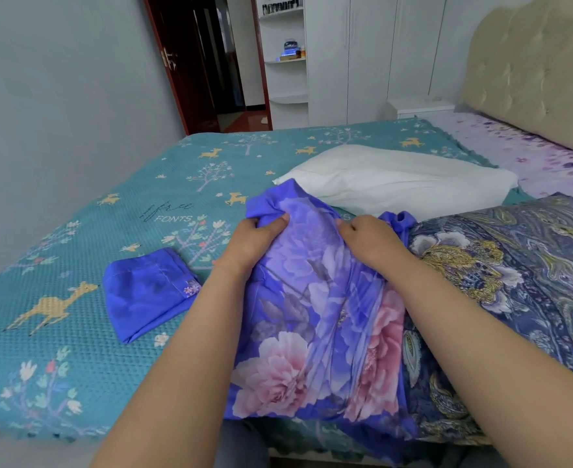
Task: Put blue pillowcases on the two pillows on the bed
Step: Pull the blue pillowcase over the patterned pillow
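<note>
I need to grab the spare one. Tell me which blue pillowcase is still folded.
The plain blue pillowcase lying folded on the teal bedspread by the left arm. The other, floral pillowcase is opened out, gripped by left hand and right hand.

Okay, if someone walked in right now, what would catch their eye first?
Probably the blue floral pillowcase at the near edge of the bed, gripped at its top by the left hand and right hand. Behind it lies a bare white pillow; a folded blue pillowcase sits to the left.
</note>
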Action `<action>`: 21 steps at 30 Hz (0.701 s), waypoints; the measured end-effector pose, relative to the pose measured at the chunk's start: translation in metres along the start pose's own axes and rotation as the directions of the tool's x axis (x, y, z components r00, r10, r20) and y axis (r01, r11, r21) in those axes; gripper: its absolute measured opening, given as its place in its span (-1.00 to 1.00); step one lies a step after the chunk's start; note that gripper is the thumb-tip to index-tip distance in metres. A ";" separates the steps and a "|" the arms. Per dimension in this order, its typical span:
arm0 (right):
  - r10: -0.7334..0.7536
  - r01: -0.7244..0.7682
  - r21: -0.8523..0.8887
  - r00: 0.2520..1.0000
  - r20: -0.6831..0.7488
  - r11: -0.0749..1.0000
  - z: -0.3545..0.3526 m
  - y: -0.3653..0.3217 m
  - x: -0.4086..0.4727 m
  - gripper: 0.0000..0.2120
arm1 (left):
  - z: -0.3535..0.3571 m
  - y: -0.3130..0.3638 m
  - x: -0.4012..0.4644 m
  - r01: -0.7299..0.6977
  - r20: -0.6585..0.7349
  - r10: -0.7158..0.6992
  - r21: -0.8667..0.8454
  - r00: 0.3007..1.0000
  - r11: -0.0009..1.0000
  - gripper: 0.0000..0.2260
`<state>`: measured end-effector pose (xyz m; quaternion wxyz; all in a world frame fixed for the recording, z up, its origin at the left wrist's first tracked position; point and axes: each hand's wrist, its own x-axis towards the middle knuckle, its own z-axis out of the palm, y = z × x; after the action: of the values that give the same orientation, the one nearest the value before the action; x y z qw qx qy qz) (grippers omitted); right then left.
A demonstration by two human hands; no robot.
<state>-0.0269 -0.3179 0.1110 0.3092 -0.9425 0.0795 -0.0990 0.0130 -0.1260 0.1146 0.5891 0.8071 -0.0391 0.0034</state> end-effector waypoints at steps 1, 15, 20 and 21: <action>-0.033 0.033 -0.059 0.999 0.004 0.998 -0.005 -0.009 0.000 -0.49 | 0.000 0.000 0.000 -0.024 -0.041 0.024 0.014 0.999 1.000 -0.76; -0.043 0.036 -0.184 0.998 -0.037 0.982 -0.010 -0.060 0.033 -0.69 | -0.001 0.007 -0.026 -0.023 -0.127 0.021 -0.015 0.992 1.000 -0.58; 0.089 -0.066 -0.260 0.993 0.081 0.963 -0.012 -0.044 0.031 -0.75 | -0.001 0.013 -0.021 0.001 -0.068 0.002 0.043 0.998 0.999 -0.68; 0.109 -0.080 -0.268 0.989 0.096 0.960 -0.013 -0.042 0.030 -0.75 | -0.004 0.013 -0.018 0.042 -0.029 -0.041 0.024 0.999 0.999 -0.72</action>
<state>0.0026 -0.2979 0.1504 0.1896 -0.9743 0.1198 -0.0204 -0.0058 -0.1247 0.1269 0.5794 0.8150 -0.0139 0.0032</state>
